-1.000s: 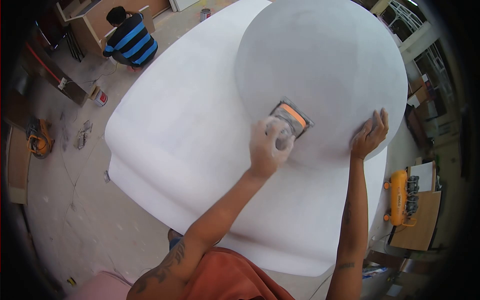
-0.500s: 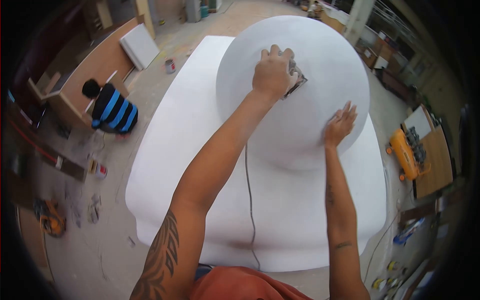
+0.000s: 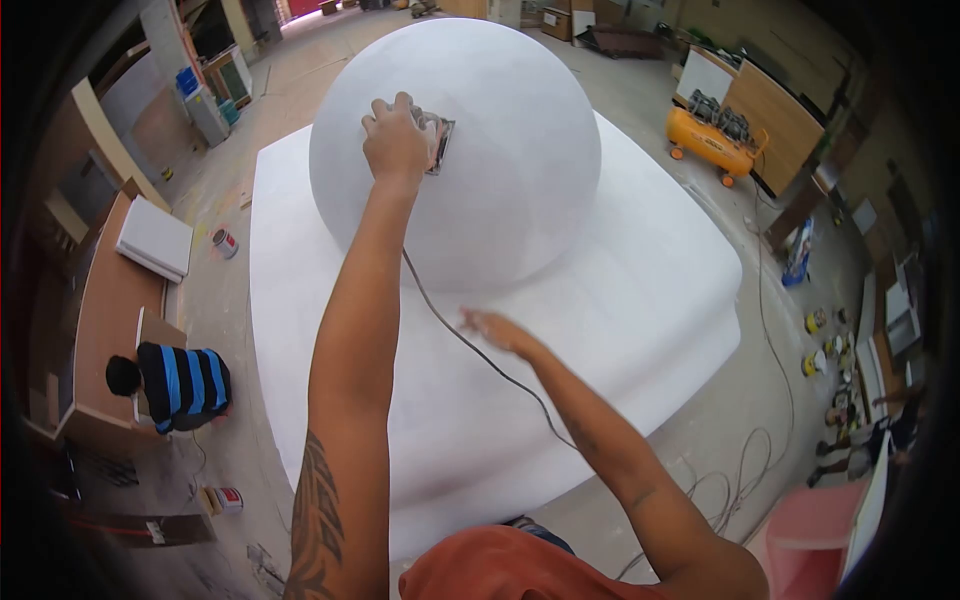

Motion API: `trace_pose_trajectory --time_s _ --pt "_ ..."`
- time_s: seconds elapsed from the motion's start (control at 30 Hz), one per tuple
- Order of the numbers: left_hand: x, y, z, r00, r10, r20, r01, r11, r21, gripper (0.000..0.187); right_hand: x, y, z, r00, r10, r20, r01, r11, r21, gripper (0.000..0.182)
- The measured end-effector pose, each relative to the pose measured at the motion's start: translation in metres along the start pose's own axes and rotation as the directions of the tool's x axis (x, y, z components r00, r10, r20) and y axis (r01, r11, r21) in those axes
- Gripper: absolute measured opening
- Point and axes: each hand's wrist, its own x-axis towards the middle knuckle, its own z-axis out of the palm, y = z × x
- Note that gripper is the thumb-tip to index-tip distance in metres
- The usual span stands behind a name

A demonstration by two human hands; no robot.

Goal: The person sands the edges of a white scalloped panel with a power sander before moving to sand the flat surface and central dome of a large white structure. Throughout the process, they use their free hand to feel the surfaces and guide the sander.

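Observation:
My left hand [image 3: 394, 143] is wrapped round a small corded sander [image 3: 440, 146], which lies against the upper left of a big white dome [image 3: 500, 160]. The dome rises from a wide white moulded base [image 3: 640, 290] with rounded edges. Down over the base runs a dark power cord [image 3: 440, 315], passing under my left forearm. My right hand [image 3: 493, 330], slightly blurred, is off the dome, its fingers stretched out close beside the cord.
At left a person in a striped shirt [image 3: 185, 385] crouches by a wooden panel structure [image 3: 95, 310]. A paint can [image 3: 224, 243] stands on the floor. An orange air compressor [image 3: 715, 140] is at upper right, a loose hose [image 3: 740, 490] at lower right.
My right hand has left the dome's right side and come down and left toward the cord. My left hand stays on the sander at the dome. The view has turned to the right.

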Motion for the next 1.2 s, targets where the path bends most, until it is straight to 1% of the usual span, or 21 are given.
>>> trace_pose_trajectory --time_s 0.03,0.07,0.1,0.13,0.2,0.23,0.27,0.33,0.43,0.5,0.57,0.63,0.7,0.77,0.8,0.83,0.9,0.97,1.03,1.1,1.2 --pt "-0.006 0.005 -0.003 1.000 0.018 0.004 -0.018 1.000 -0.009 0.047 -0.029 -0.035 0.032 0.968 0.206 0.143 -0.242 0.919 0.312 0.072" --pt "-0.010 0.003 -0.008 1.000 0.022 0.010 -0.022 0.999 -0.027 0.047 -0.059 -0.041 0.064 0.989 0.041 0.144 -0.102 0.891 0.441 0.068" --pt "-0.015 0.009 -0.010 0.999 0.030 0.015 -0.030 0.999 -0.038 0.048 -0.089 -0.060 0.082 0.971 0.157 0.182 -0.223 0.868 0.443 0.057" --pt "-0.015 0.013 -0.012 0.999 0.048 0.016 -0.047 0.998 -0.042 0.048 -0.122 -0.055 0.103 0.968 0.217 0.125 -0.250 0.869 0.427 0.047" --pt "-0.024 0.012 -0.010 0.996 0.091 0.012 -0.091 0.995 -0.044 0.048 -0.194 -0.033 0.132 0.920 0.391 -0.002 -0.377 0.888 0.262 0.044" --pt "-0.026 0.011 -0.007 0.995 0.102 0.021 -0.101 0.994 -0.048 0.048 -0.236 0.003 0.150 0.886 0.456 -0.081 -0.435 0.879 0.196 0.046" --pt "-0.026 0.010 -0.004 0.994 0.104 -0.019 -0.105 0.994 -0.025 0.049 -0.289 0.041 0.169 0.852 0.463 -0.244 -0.474 0.880 0.016 0.048" --pt "-0.029 -0.004 0.005 0.995 0.066 -0.075 -0.067 0.998 -0.009 0.053 -0.403 0.096 0.199 0.739 0.536 -0.407 -0.609 0.791 -0.063 0.047" --pt "-0.025 -0.034 0.021 0.992 -0.067 -0.109 0.065 0.998 -0.017 0.060 -0.518 0.111 0.197 0.603 0.423 -0.676 -0.669 0.729 -0.141 0.040" --pt "-0.031 -0.054 0.022 0.991 -0.113 -0.079 0.109 0.993 -0.047 0.061 -0.541 0.114 0.175 0.504 0.470 -0.725 -0.743 0.664 -0.086 0.037" --pt "-0.038 -0.071 0.020 0.988 -0.148 -0.054 0.144 0.987 -0.072 0.062 -0.559 0.129 0.157 0.535 0.431 -0.727 -0.727 0.672 -0.136 0.037" --pt "-0.062 -0.094 0.027 0.942 -0.335 -0.011 0.328 0.929 -0.171 0.066 -0.576 0.157 0.151 0.564 0.389 -0.728 -0.711 0.677 -0.189 0.038" --pt "-0.092 -0.133 0.039 0.951 -0.284 0.119 0.303 0.933 -0.193 0.069 -0.583 0.184 0.171 0.461 0.614 -0.640 -0.808 0.590 -0.015 0.044" --pt "-0.134 -0.169 0.050 0.966 -0.155 0.205 0.221 0.908 -0.356 0.064 -0.589 0.190 0.186 0.498 0.593 -0.633 -0.843 0.502 -0.193 0.044" --pt "-0.160 -0.162 0.031 0.894 -0.231 0.384 0.419 0.732 -0.537 0.055 -0.597 0.192 0.192 0.541 0.593 -0.596 -0.814 0.547 -0.195 0.048" --pt "-0.191 -0.138 -0.014 0.775 -0.264 0.574 0.608 0.557 -0.565 0.045 -0.607 0.192 0.199 0.586 0.586 -0.560 -0.781 0.593 -0.197 0.053" --pt "-0.253 -0.164 -0.032 0.791 -0.182 0.584 0.602 0.399 -0.691 0.043 -0.608 0.150 0.207 0.476 0.639 -0.604 -0.854 0.499 -0.146 0.054" --pt "-0.309 -0.165 -0.091 0.763 -0.205 0.613 0.635 0.410 -0.654 0.037 -0.621 0.135 0.231 0.482 0.630 -0.608 -0.850 0.504 -0.152 0.053" --pt "-0.363 -0.188 -0.146 0.701 -0.156 0.695 0.705 0.297 -0.644 0.041 -0.634 0.124 0.270 0.506 0.622 -0.597 -0.842 0.506 -0.186 0.053" --pt "-0.411 -0.209 -0.211 0.642 -0.132 0.755 0.765 0.174 -0.620 0.036 -0.630 0.113 0.300 0.446 0.702 -0.555 -0.861 0.506 -0.052 0.051" --pt "-0.469 -0.261 -0.295 0.603 -0.163 0.781 0.785 -0.053 -0.617 0.026 -0.600 0.068 0.355 0.559 0.574 -0.599 -0.791 0.586 -0.176 0.060"
